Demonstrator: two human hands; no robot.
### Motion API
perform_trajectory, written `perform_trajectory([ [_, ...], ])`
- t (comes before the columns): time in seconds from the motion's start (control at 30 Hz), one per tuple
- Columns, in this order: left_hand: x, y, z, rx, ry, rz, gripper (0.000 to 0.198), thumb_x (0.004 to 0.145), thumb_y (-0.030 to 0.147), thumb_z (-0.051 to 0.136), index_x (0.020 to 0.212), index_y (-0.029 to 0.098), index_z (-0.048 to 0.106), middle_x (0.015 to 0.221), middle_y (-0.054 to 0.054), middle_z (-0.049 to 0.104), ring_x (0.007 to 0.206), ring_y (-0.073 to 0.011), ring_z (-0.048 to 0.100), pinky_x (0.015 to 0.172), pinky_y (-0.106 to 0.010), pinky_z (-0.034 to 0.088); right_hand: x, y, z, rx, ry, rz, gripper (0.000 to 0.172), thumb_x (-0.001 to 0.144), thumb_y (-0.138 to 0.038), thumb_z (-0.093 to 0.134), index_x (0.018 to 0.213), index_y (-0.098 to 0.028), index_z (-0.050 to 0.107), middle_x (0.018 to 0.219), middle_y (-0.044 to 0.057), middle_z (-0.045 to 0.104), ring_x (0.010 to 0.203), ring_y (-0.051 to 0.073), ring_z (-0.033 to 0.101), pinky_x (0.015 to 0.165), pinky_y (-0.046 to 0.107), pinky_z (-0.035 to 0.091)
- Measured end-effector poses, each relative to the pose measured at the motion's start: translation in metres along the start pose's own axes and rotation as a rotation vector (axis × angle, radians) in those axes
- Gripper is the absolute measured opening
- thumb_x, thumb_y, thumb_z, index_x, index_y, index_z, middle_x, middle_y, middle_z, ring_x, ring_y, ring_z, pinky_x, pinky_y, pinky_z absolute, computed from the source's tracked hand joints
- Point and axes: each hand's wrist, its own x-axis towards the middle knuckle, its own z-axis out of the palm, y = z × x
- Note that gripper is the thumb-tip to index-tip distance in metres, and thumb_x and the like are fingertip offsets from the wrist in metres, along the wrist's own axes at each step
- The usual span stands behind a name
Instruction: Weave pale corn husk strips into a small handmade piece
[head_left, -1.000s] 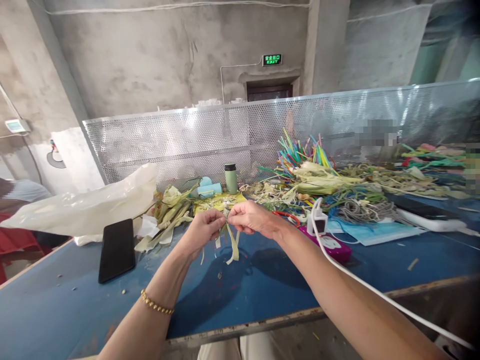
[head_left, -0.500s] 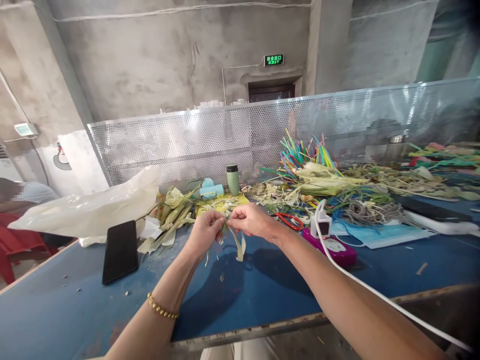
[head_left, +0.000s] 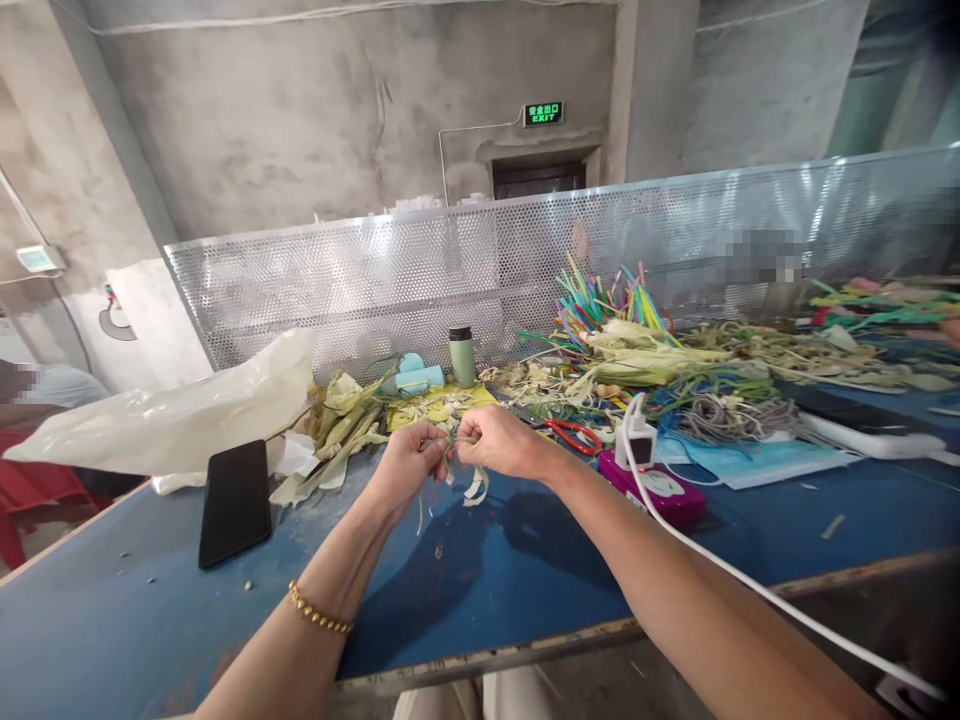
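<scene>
My left hand and my right hand meet over the middle of the blue table. Both are closed in a pinch on a thin, pale green corn husk strip. One curled end of it dangles under my right fingers, and a thinner strand hangs below my left. Fingertips hide the part between the hands. Just behind lies a yellow sheet strewn with husk scraps. A pile of corn husks rests left of my hands.
A black phone and plastic bag lie left. Behind stand a green bottle and perforated metal screen. To the right are red-handled scissors, a purple box, a white cable and coiled cords. A person sits far left.
The hanging husk end has curled up shorter beneath my right hand. My fingers have shifted slightly on the strip, and the whole view has moved a little.
</scene>
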Motion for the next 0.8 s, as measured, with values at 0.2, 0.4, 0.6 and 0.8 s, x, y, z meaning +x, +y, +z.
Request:
perform_trajectory([
  [0.2,0.001,-0.002,0.0,-0.064,0.012,-0.029,0.015,0.068,0.026,0.066,0.065,0.014,0.057,0.052,0.0,0.056,0.043,-0.0086,0.047,0.048,-0.022,0.036,0.0,-0.002,0.004,-0.127,0.053,-0.006,0.01,0.064,-0.021,0.062,0.058,-0.015,0.057,0.051,-0.003,0.05,0.05,0.008,0.039,0.047,0.023,0.025],
  [0.4,0.001,-0.001,-0.002,-0.062,-0.008,0.006,0.017,0.07,0.027,0.068,0.068,0.013,0.058,0.056,-0.001,0.061,0.045,-0.0087,0.05,0.049,-0.022,0.038,0.001,0.003,-0.006,0.143,-0.056,-0.003,0.01,0.075,-0.023,0.061,0.074,-0.013,0.063,0.063,-0.001,0.059,0.05,0.007,0.047,0.047,0.02,0.034],
  [0.6,-0.002,0.001,0.001,-0.036,-0.045,0.016,0.019,0.071,0.03,0.069,0.073,0.012,0.064,0.053,-0.002,0.061,0.045,-0.0115,0.054,0.05,-0.024,0.043,0.001,0.004,-0.008,0.48,-0.12,0.066,0.024,0.082,-0.037,0.064,0.083,-0.014,0.063,0.063,-0.002,0.057,0.039,0.004,0.042,0.035,0.019,0.029],
  [0.8,-0.004,0.007,0.004,-0.143,-0.061,-0.029,0.026,0.069,0.035,0.073,0.069,0.011,0.064,0.056,-0.003,0.063,0.05,-0.0137,0.06,0.054,-0.026,0.048,0.004,0.007,-0.002,0.574,-0.065,0.111,0.02,0.081,-0.029,0.066,0.072,-0.014,0.056,0.058,-0.003,0.056,0.036,0.003,0.041,0.032,0.017,0.026],
])
